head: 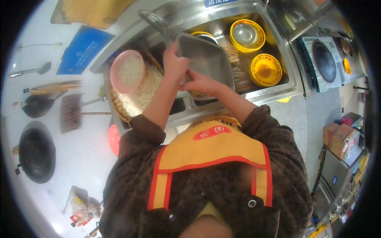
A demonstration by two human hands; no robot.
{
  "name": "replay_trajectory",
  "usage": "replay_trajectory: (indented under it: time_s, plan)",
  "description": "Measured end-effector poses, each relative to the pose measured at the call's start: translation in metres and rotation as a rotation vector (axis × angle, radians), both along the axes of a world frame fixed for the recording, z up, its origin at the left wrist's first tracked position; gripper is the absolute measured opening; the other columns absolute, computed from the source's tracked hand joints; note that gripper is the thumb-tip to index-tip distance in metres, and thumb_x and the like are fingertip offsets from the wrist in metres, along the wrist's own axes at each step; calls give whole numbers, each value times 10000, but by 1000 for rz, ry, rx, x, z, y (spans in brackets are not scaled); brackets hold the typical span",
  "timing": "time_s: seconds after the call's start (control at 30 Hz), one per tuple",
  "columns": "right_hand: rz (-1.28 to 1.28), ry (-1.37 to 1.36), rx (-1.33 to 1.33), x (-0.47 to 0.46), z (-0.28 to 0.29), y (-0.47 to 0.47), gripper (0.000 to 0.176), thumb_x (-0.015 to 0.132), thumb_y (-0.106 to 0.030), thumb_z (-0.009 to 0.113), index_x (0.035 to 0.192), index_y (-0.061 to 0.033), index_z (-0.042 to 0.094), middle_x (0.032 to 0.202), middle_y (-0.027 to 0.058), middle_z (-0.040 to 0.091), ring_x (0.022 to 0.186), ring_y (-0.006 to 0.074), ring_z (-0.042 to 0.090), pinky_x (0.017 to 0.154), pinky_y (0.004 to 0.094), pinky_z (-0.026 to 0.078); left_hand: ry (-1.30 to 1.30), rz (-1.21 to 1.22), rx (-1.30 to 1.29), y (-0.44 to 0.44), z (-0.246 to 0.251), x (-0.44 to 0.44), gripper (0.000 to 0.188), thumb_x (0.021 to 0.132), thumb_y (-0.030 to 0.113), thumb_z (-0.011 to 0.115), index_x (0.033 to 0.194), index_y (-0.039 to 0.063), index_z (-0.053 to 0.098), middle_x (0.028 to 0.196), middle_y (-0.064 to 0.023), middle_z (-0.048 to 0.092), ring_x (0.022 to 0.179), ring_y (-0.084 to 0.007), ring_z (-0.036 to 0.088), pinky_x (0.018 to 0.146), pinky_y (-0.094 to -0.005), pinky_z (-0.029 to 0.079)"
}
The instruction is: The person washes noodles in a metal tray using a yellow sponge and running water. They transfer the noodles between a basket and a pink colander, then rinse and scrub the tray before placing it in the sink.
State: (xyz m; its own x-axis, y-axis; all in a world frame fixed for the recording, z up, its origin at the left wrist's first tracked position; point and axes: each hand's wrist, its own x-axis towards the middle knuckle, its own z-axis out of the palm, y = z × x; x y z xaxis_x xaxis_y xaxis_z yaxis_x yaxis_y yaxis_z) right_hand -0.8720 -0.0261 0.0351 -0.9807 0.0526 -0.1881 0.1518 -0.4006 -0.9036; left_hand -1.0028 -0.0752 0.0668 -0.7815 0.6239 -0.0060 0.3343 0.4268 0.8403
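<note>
A rectangular metal pan point(208, 56) is tilted over the sink divider, partly in the right basin. My left hand point(175, 62) is at the pan's left edge, beside the end of the metal faucet point(154, 22). My right hand point(202, 83) lies close to it at the pan's near left corner, thumb and fingers apart; whether it grips the rim I cannot tell. Left of my hands, a pink strainer point(128, 71) of white noodles rests on more noodles point(137, 95) in a wicker basket point(116, 104).
In the right basin of the steel sink point(294, 74) are yellow bowls point(265, 70), a stacked yellow bowl point(247, 35) and chopsticks point(238, 74). A cooktop point(324, 64) stands at the right. Woks point(37, 156) and a broom point(71, 113) are at the left.
</note>
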Motion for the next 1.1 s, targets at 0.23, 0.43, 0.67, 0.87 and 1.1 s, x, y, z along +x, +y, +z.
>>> replay_trajectory:
  time_s: [0.23,0.43,0.67,0.87,1.1]
  plan:
    - [-279,-20,-296,26,-1,47,615,778,-86,611,1369,-4,461,1285,123,577,1184,229,557,1010,364,429,-409,-75,118,27,26,-5,512,832,126,668,1335,68,587,1295,-155,572,1079,-202,567,916,-320,464]
    - [-472,-45,-566,43,1,91,334,734,-135,639,1057,-49,625,971,92,640,944,238,614,878,410,501,-407,324,302,-23,-8,-10,434,953,251,581,1309,2,567,1176,-100,633,1035,-174,579,883,-306,462]
    - [-727,-116,-552,46,5,136,322,726,-158,654,1017,-34,595,961,106,610,940,298,599,854,438,506,-700,506,234,-69,-94,-1,380,933,352,592,1100,12,619,942,-59,650,811,-175,598,671,-302,448]
    - [-873,-64,-695,58,27,175,222,768,-139,625,962,-31,633,959,119,661,928,303,635,873,423,527,-951,353,89,-71,-132,0,237,962,278,525,996,60,611,880,-47,630,745,-173,581,618,-348,432]
    - [-956,8,-611,83,38,188,292,788,-198,609,1004,-3,642,1018,150,675,925,320,642,841,407,525,-1413,259,294,-44,-135,-1,378,1008,353,448,1108,34,625,1001,-85,663,810,-224,609,714,-386,489]
